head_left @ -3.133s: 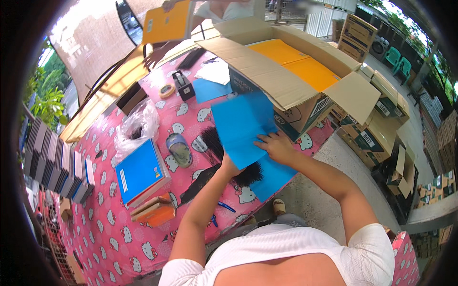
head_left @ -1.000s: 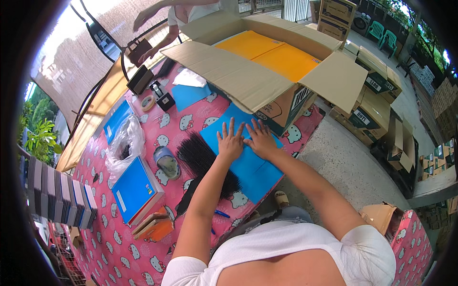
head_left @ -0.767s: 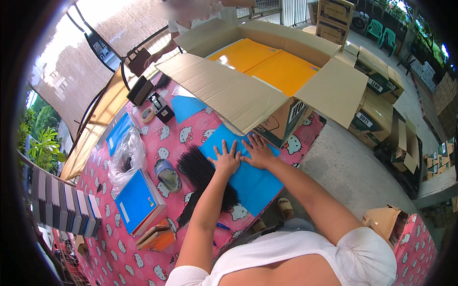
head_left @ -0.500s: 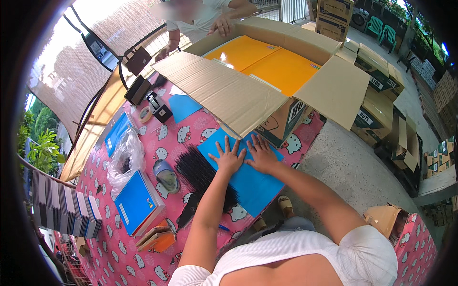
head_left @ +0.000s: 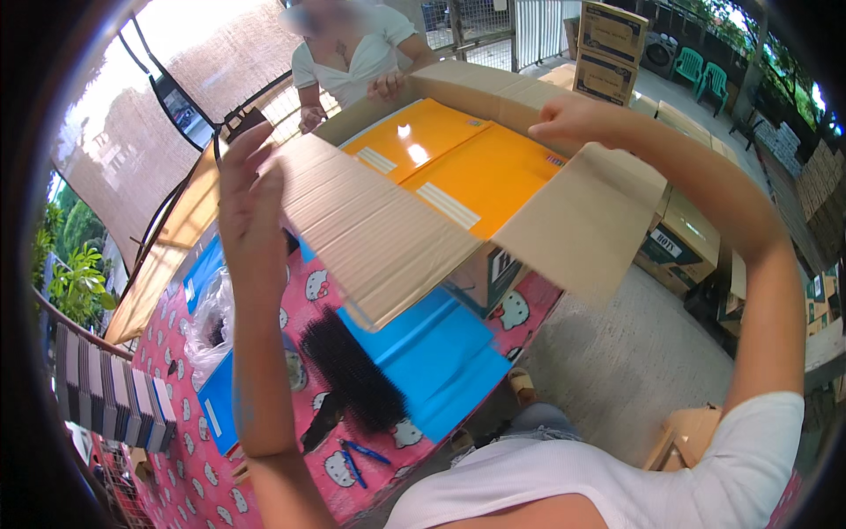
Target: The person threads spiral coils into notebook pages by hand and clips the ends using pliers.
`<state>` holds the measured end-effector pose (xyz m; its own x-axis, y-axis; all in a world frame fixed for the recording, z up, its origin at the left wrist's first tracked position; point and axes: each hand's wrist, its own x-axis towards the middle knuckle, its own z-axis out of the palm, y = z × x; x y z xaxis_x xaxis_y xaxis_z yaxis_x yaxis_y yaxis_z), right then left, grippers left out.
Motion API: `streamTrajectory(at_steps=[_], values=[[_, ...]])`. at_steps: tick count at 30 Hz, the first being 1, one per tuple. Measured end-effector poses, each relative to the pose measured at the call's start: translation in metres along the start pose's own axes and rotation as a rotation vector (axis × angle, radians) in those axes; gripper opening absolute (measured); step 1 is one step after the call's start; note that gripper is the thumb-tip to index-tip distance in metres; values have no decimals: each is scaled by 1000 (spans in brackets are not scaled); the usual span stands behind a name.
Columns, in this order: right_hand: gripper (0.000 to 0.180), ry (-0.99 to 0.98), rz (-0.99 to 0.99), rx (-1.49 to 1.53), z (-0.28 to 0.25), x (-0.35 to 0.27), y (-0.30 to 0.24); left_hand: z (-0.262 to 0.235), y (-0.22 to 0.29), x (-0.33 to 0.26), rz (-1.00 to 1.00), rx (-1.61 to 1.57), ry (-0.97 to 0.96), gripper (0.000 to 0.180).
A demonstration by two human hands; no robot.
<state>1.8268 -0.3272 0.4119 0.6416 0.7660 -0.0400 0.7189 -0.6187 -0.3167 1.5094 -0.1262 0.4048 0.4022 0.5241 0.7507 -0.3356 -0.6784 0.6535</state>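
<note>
A large open cardboard box (head_left: 374,220) holds yellow-orange notebooks or folders (head_left: 493,172) with glossy covers. My left hand (head_left: 248,189) is raised beside its left flap, fingers apart and slightly blurred. My right hand (head_left: 568,123) is at the box's right wall, fingers curled in; whether it grips the edge is unclear. In front of the box, blue sheets (head_left: 432,353) lie overlapping on the table, with a crease across them. A bundle of black bristly strips (head_left: 357,375) lies against their left side.
The pink patterned tablecloth (head_left: 330,467) bears blue pens (head_left: 363,456), a clear plastic bag (head_left: 210,322) and blue books (head_left: 216,406). Another person (head_left: 352,57) stands across the box, one hand on its rim. Stacked cartons (head_left: 679,234) stand on the floor at right.
Both my hands have left the blue sheets and come up to the box's sides. The near flap now covers more of the sheets. Blue pens have come into view.
</note>
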Motion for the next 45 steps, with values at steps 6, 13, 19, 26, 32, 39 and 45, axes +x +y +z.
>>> streamTrajectory(at_steps=[6, 13, 19, 26, 32, 39, 45], values=[[37, -622, 348, -73, 77, 148, 36, 96, 22, -27, -104, 562, -995, 66], [32, -1063, 364, 882, 74, 146, 62, 124, 6, -69, -84, 716, -966, 79], [36, -712, 352, 749, 68, 126, 44, 123, -1, -79, -61, 691, -888, 69], [37, -650, 120, 566, -29, 104, -14, 131, 15, -76, -86, 721, -841, 67], [41, -907, -18, 1084, -3, 103, 48, 141, 25, -71, -66, 714, -881, 75], [51, -437, -311, 475, -79, 45, -12, 128, 10, -81, -368, 295, -590, 73], [56, 285, -1051, -632, -163, -65, -79, 108, 2, -89, -764, -670, 8, 55]])
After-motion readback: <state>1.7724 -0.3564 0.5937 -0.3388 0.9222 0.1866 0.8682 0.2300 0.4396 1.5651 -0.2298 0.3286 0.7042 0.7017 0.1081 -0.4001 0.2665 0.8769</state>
